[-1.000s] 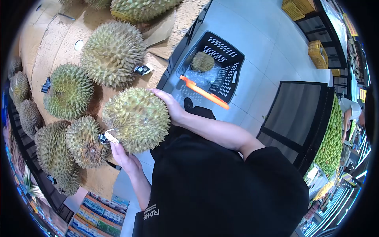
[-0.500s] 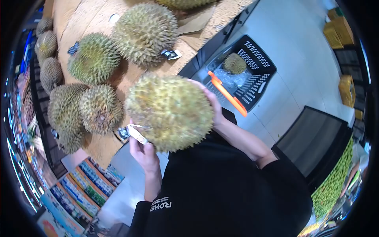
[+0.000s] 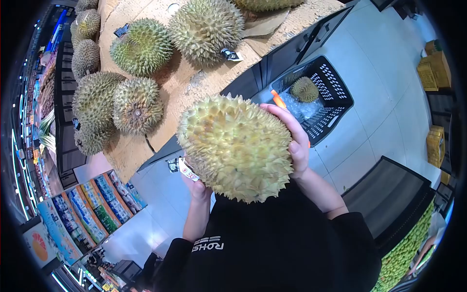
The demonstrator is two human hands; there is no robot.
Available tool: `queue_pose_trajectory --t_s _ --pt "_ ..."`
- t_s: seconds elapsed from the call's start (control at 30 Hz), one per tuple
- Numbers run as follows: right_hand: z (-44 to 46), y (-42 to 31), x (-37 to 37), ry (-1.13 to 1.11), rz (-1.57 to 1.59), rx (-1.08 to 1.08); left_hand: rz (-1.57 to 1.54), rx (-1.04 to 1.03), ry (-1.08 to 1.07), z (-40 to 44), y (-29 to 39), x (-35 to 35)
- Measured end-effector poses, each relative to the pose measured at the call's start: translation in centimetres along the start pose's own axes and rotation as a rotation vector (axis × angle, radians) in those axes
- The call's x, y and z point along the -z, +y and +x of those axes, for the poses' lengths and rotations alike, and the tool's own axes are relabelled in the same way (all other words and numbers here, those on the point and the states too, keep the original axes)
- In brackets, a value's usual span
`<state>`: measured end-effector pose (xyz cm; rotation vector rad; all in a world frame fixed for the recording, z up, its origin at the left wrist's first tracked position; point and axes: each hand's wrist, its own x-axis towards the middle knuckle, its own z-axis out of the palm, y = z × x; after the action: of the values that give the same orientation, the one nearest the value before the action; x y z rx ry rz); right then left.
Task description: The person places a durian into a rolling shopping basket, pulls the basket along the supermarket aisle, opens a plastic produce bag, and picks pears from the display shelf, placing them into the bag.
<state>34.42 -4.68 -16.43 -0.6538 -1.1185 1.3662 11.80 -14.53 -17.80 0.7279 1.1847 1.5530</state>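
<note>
A large yellow-green durian (image 3: 236, 148) is held up in front of my chest between both hands. My left hand (image 3: 197, 187) grips its lower left side, beside a white tag (image 3: 187, 169) with a black end; part of the fingers is hidden behind the fruit. At the upper right, my right hand (image 3: 296, 138) presses on the spiny shell with its fingers curved round. Behind it, a green durian (image 3: 142, 47), a bigger durian (image 3: 206, 31) with a black-and-white tag and a brown-centred durian (image 3: 137, 106) lie on the tan display surface (image 3: 194, 82).
On the floor at the right stands a black basket (image 3: 335, 104) with a small durian (image 3: 305, 89), clear plastic and an orange handle. A dark stand (image 3: 389, 194) is at the lower right, beside green fruit (image 3: 404, 258). Coloured packages (image 3: 92, 204) are shelved at the lower left.
The held durian has come away from the display surface towards my chest and looks larger. Both hands have moved with it. The view has shifted, and the body now covers part of the orange handle.
</note>
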Motion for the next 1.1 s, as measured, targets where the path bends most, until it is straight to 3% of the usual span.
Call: queue_pose_trajectory --t_s 0.27,0.3,0.5,0.6,0.83,1.1 --pt "-3.3 0.4 -2.5 0.01 0.039 -0.027 0.007 -0.011 0.017 -3.1 0.9 1.7" --pt "-4.0 0.7 -3.0 0.019 0.033 -0.075 0.029 -0.139 -0.057 -3.3 0.4 2.5" --pt "-9.8 1.7 -4.6 0.119 0.03 -0.228 -0.044 0.044 -0.092 -7.0 -0.8 5.6" --pt "-12.9 1.6 -4.5 0.235 0.039 -0.321 -0.041 0.041 -0.171 -7.8 -1.0 4.5" --pt "-18.3 -0.5 -2.2 0.52 0.065 -0.315 -0.07 0.309 -0.365 -8.5 -3.1 2.3" --pt "-20.6 -2.5 3.2 0.702 0.286 -0.304 0.012 0.282 -0.48 -9.4 -4.8 -3.9"
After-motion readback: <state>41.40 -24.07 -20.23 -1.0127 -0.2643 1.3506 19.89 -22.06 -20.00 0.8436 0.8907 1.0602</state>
